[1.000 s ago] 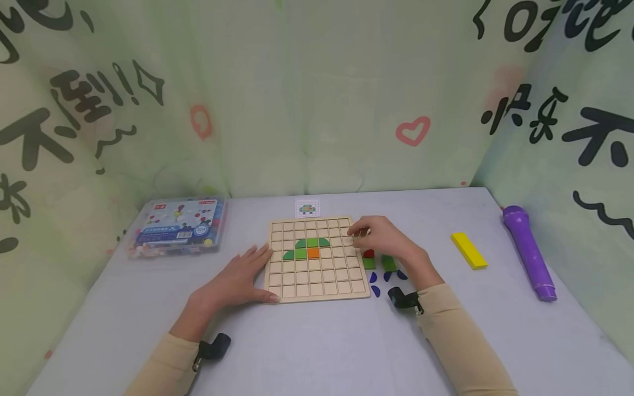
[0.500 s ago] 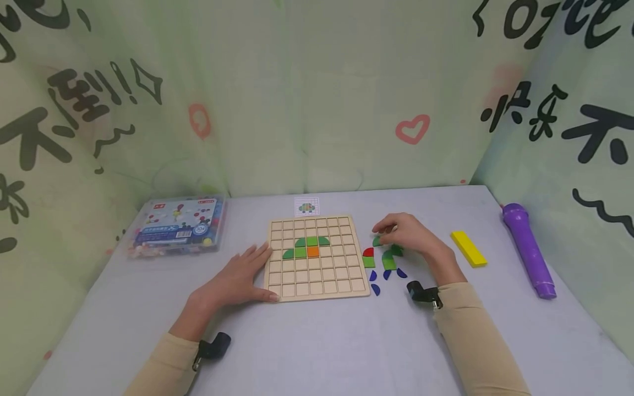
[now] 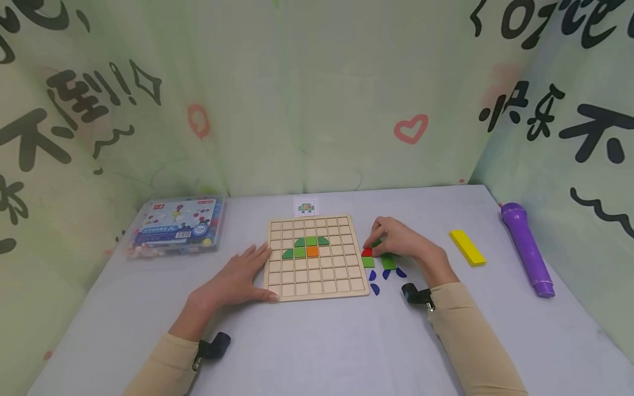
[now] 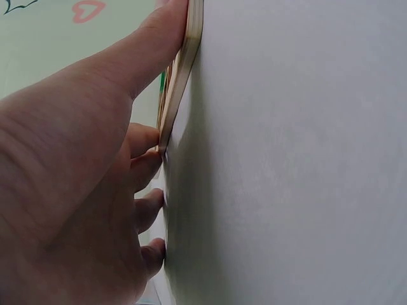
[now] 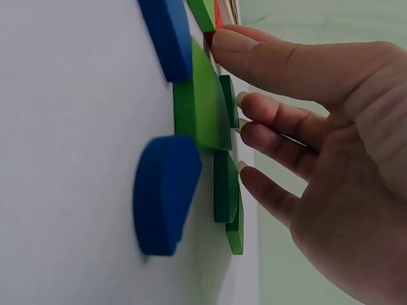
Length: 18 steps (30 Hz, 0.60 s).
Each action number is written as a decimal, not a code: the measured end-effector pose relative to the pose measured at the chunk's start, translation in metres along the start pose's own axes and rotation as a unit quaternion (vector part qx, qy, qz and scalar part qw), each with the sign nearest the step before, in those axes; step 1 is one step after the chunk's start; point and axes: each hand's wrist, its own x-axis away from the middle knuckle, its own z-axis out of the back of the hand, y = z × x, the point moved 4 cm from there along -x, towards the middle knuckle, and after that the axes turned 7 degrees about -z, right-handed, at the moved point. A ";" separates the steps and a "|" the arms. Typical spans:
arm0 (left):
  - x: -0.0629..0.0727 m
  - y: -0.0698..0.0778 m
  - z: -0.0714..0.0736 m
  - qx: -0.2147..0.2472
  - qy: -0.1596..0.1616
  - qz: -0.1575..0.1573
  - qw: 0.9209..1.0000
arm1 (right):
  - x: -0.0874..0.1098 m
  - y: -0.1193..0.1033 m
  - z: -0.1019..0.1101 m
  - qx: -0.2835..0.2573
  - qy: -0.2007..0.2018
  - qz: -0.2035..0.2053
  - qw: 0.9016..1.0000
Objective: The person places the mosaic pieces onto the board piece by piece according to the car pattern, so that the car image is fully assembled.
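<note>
My left hand (image 3: 236, 279) rests spread at the left edge of a wooden grid board (image 3: 317, 291), thumb at its near corner. Set in the board are several green pieces and an orange square (image 3: 312, 251). Beside the board's right edge, my right hand (image 3: 403, 240) pinches a red quarter-circle piece (image 3: 367, 253) between thumb and index finger. A light green square (image 3: 368, 262) lies just below the red piece. Dark green pieces (image 5: 225, 190) lie under the other right fingers, partly hidden in the head view. Several blue pieces (image 3: 375, 289) lie nearer the front.
A small pattern card (image 3: 306, 207) lies behind the board. At the back left stands a clear plastic box (image 3: 179, 225) with a printed label. A yellow block (image 3: 468, 247) and a purple microphone-shaped object (image 3: 528, 250) lie to the right.
My right hand has drawn back from the board's upper right to the loose pieces, then shifted left and down to the red piece. The left hand stays in place.
</note>
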 end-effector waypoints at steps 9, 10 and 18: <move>-0.001 0.001 0.000 0.003 0.000 0.003 1.000 | 0.001 -0.003 0.000 -0.004 0.000 0.006 1.000; -0.001 0.001 0.000 0.003 0.000 0.004 1.000 | 0.001 -0.003 0.000 -0.007 -0.002 0.005 1.000; 0.000 0.001 0.000 0.006 0.000 0.007 1.000 | 0.001 -0.008 -0.007 0.030 -0.037 0.001 0.999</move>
